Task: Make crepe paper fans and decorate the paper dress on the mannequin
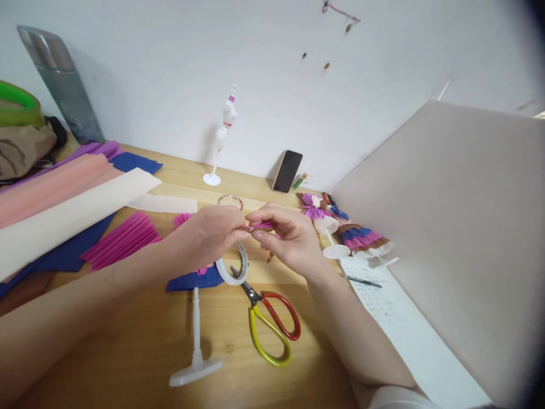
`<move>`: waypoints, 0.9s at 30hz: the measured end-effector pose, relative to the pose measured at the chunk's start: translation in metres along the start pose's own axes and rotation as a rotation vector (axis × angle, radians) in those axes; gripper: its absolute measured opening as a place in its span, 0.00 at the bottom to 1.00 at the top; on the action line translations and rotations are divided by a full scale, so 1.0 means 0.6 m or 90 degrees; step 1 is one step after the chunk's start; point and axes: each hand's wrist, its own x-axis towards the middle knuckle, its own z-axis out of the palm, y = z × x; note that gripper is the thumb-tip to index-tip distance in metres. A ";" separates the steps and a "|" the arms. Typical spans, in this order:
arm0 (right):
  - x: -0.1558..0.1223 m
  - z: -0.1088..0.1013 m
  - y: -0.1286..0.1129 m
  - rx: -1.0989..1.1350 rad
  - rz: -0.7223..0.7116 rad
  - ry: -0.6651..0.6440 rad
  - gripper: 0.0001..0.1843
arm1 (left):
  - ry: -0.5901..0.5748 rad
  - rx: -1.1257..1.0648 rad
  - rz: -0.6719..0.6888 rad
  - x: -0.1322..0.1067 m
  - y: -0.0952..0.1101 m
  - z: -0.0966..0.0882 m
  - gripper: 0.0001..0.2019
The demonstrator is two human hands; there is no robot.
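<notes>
My left hand and my right hand meet above the middle of the table. Fingertips of both pinch a small piece of magenta crepe paper, mostly hidden by the fingers. Just below them a roll of white tape leans on edge. Scissors with one red and one yellow handle lie under it, their blade tips inside the ring. A small white dress-form stand lies on its side, its upper end covered by blue and pink paper.
A white mini mannequin stands by the wall. Beside it lean a phone and a green tube. Crepe paper sheets and pleated magenta paper lie left, near a bottle. Paper-dressed forms, a pen and written paper lie right.
</notes>
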 end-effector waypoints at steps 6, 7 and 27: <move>0.000 0.002 -0.003 0.108 0.084 -0.005 0.07 | -0.069 -0.066 -0.089 0.001 0.014 -0.024 0.11; 0.001 0.003 -0.005 0.120 0.096 0.005 0.07 | -0.082 -0.089 -0.118 0.002 0.016 -0.028 0.10; 0.004 0.014 -0.022 0.163 0.135 0.252 0.07 | 0.000 -0.647 -0.442 0.004 0.022 0.000 0.07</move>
